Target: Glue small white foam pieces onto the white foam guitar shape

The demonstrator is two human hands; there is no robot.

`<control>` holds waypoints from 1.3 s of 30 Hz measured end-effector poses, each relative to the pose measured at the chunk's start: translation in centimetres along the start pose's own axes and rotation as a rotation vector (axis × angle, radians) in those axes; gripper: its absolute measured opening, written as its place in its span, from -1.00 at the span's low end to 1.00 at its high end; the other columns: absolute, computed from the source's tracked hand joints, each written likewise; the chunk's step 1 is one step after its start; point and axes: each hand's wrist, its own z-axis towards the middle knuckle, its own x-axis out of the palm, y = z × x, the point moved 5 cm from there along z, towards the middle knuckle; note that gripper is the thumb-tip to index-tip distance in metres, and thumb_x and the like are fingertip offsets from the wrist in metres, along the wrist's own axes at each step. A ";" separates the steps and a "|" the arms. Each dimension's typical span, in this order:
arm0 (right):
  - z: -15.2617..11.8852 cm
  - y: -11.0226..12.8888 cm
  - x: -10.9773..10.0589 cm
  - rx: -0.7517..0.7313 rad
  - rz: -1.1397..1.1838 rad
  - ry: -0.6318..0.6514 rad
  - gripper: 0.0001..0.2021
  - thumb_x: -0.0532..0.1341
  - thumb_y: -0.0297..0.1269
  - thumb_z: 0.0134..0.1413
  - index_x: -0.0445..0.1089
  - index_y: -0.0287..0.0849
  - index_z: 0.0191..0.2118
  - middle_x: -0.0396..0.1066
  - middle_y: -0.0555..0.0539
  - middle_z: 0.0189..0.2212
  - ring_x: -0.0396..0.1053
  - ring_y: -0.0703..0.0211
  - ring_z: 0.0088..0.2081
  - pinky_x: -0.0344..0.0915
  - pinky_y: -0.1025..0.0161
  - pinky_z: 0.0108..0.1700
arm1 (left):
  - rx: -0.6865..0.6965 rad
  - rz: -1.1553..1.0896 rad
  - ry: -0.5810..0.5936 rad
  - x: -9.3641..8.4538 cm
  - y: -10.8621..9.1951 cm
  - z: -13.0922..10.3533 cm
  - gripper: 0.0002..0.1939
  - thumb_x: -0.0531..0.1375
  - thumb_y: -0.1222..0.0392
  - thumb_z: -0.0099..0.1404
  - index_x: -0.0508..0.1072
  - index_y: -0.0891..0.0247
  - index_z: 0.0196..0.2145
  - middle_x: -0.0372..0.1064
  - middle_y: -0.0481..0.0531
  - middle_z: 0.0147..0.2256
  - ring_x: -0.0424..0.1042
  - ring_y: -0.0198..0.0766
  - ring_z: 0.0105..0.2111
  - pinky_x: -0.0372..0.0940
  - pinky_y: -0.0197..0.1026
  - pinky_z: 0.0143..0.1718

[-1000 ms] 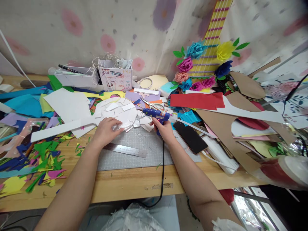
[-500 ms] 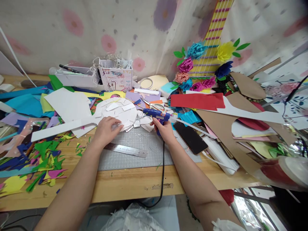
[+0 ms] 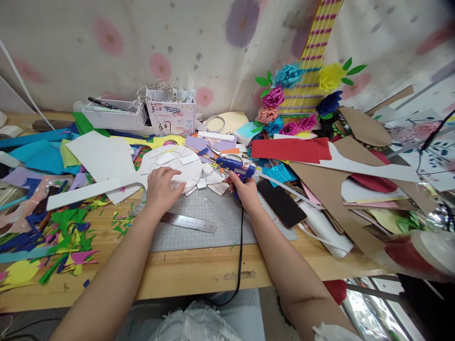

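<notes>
My right hand (image 3: 243, 190) is wrapped round the grip of a blue glue gun (image 3: 235, 166), whose nozzle points left. A white glue stick (image 3: 284, 185) sticks out of its back, and a black cord (image 3: 241, 255) hangs down over the table edge. My left hand (image 3: 164, 189) lies on the near side of a white guitar-shaped board (image 3: 194, 171), thumb and fingers apart. Loose white offcuts (image 3: 215, 177) lie on and beside the board. Below the hands a steel ruler (image 3: 190, 222) rests on the grey cutting mat (image 3: 199, 241), partly covered by my left wrist.
A phone (image 3: 280, 202) lies right of the mat. Scissors (image 3: 227, 154) sit among scraps behind the glue gun. Coloured paper scraps (image 3: 67, 227) cover the left side. At the back stand a white box (image 3: 171, 116) and a flower-trimmed yellow paper guitar (image 3: 302, 97).
My left hand has shifted slightly right and up, its thumb and fingers now further apart. My right hand has moved the glue gun a little to the right, away from the board.
</notes>
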 end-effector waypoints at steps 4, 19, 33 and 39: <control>0.4 -0.2 -0.6 0.011 0.038 -0.073 -0.54 0.22 0.18 -0.11 0.41 -0.20 -0.53 0.35 -0.03 -0.65 0.17 0.32 -0.66 0.20 0.32 -0.60 | 0.173 0.005 0.155 1.8 -3.4 1.0 -0.70 0.19 0.07 0.15 0.50 0.18 -0.16 0.40 0.14 -0.14 0.29 0.02 -0.03 0.10 0.07 0.06; 0.7 -0.3 -0.9 0.073 0.091 -0.061 -0.57 0.25 0.15 -0.15 0.33 -0.16 -0.60 0.35 -0.02 -0.66 0.13 0.34 -0.68 0.12 0.32 -0.64 | 0.061 -0.105 0.218 3.1 -5.9 4.0 -0.72 0.22 0.16 0.09 0.50 0.22 -0.21 0.47 0.12 -0.19 0.38 -0.03 -0.13 0.15 0.05 -0.02; -0.8 0.4 1.0 0.007 -0.069 0.265 -0.57 0.20 0.13 -0.07 0.34 -0.17 -0.63 0.28 0.01 -0.68 0.17 0.33 -0.62 0.12 0.32 -0.52 | -0.938 -1.741 0.302 3.2 -2.7 0.3 -0.91 0.11 0.37 0.29 0.41 0.43 -0.33 0.36 0.04 -0.49 0.26 -0.54 -0.61 0.08 -0.55 -0.72; -1.0 0.8 1.2 0.031 -0.141 0.279 -0.56 0.19 0.14 -0.10 0.27 -0.14 -0.66 0.20 0.03 -0.71 0.13 0.32 -0.62 0.08 0.30 -0.53 | -0.979 -1.799 0.359 3.2 -3.1 0.0 -0.87 0.07 0.36 0.33 0.40 0.46 -0.32 0.37 0.07 -0.46 0.28 -0.53 -0.61 0.10 -0.55 -0.74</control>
